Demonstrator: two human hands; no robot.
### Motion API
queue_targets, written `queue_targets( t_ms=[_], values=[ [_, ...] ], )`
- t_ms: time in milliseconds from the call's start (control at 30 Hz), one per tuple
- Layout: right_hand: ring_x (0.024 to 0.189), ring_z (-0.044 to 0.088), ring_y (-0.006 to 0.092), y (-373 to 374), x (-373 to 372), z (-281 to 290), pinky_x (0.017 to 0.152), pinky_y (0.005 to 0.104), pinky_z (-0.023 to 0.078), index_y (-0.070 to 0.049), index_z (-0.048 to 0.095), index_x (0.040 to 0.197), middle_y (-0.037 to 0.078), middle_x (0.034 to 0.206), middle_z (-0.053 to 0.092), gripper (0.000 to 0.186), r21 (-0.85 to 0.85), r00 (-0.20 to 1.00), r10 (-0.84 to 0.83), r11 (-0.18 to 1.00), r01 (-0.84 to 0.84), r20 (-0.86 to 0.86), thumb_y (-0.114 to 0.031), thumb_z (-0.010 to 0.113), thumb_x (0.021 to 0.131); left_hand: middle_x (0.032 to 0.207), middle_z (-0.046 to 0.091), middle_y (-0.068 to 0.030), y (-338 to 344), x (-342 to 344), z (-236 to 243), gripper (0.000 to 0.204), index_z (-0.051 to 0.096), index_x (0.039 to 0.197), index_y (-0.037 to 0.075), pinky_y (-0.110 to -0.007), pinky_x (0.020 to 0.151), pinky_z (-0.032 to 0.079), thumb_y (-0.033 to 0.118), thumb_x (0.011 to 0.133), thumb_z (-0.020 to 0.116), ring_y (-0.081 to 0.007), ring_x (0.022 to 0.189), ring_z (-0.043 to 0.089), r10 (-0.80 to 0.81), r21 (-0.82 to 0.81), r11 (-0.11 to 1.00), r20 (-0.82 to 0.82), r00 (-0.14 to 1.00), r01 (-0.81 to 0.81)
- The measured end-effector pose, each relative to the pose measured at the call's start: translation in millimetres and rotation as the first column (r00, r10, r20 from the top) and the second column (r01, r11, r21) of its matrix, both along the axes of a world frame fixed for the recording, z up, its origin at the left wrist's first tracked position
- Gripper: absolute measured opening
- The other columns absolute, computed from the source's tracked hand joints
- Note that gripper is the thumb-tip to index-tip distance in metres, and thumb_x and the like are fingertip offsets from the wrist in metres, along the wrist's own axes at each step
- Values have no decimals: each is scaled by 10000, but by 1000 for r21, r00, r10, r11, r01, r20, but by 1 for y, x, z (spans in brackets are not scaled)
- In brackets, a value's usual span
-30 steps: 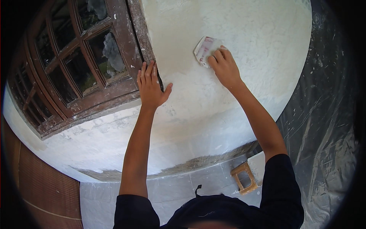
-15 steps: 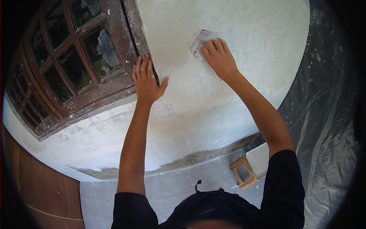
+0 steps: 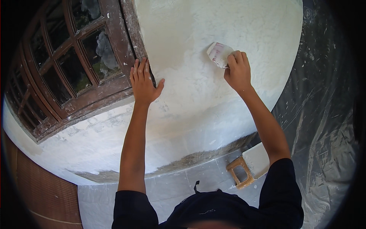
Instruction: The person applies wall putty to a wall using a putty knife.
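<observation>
On the pale, patchily coated wall [image 3: 183, 76], my right hand [image 3: 239, 70] grips a flat whitish putty spreader [image 3: 220, 54] with reddish smudges. Its fingers wrap round the right end, and the broad blade is tilted up and left, close to the wall; I cannot tell whether its edge touches. My left hand [image 3: 145, 82] lies flat with fingers stretched over the edge of the brown wooden window frame [image 3: 136, 30], its thumb apart toward the wall.
Glass panes [image 3: 101, 53] fill the window at left. Below stands a wooden stool [image 3: 240, 171] beside a white board-like thing [image 3: 256, 160] on grey floor tiles [image 3: 171, 187]. Dark plastic sheeting [image 3: 316, 99] hangs on the right; a brown ribbed panel [image 3: 53, 187] is at lower left.
My right hand has moved down and to the right with the spreader, which is now tilted more off the wall. My left hand stays on the window frame.
</observation>
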State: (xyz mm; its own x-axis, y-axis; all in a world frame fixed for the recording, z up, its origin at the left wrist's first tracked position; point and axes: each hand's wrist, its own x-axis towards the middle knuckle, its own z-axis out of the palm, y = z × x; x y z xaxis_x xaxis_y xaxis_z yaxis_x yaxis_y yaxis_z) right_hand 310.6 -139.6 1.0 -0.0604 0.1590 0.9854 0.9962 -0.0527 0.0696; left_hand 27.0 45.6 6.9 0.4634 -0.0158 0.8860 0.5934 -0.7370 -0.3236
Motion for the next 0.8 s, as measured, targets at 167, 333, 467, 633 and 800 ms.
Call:
queue_targets(
  t_ms=[167, 333, 467, 633, 800],
  values=[
    [790, 512, 316, -16, 0, -24, 674, 387, 463, -15, 440, 894, 142, 873, 512, 290, 97, 906, 258, 966, -239, -335, 122, 599, 694, 1452, 384, -161, 2, 1, -1, 805, 363, 1403, -26, -538, 1117, 219, 399, 788, 660, -356, 1385, 308, -32, 76, 997, 38, 999, 29],
    [682, 479, 225, -37, 0, -54, 638, 309, 432, -23, 388, 854, 116, 781, 502, 253, 193, 643, 371, 924, -331, -671, 73, 613, 790, 1401, 423, -146, -14, 19, -27, 700, 385, 1380, 3, -519, 1048, 237, 296, 796, 637, -346, 1331, 352, 17, 165, 985, 202, 979, -51],
    [727, 466, 134, -53, 22, -96, 657, 288, 426, -27, 396, 835, 71, 768, 506, 244, 173, 425, 335, 911, -376, -841, 41, 629, 805, 1360, 454, -131, -51, 62, -72, 604, 446, 1342, 36, -517, 1013, 244, 241, 801, 619, -345, 1306, 364, -113, 106, 989, 129, 985, 100],
    [794, 523, 115, -74, 45, -161, 724, 277, 463, -18, 456, 868, 55, 832, 564, 193, 229, 201, 351, 859, -458, -915, 34, 631, 803, 1307, 482, -109, -99, 112, -145, 506, 530, 1256, 46, -476, 1020, 271, 143, 766, 615, -320, 1280, 407, -335, -240, 923, -123, 934, 300],
    [893, 631, 148, -116, 68, -226, 828, 302, 518, 27, 579, 1049, 87, 966, 652, 257, 421, -173, 388, 769, -482, -905, 25, 584, 792, 1213, 538, -116, -139, 159, -213, 466, 551, 1206, 50, -449, 963, 356, 84, 744, 602, -298, 1189, 482, -496, -493, 808, -271, 825, 323]
  ],
)
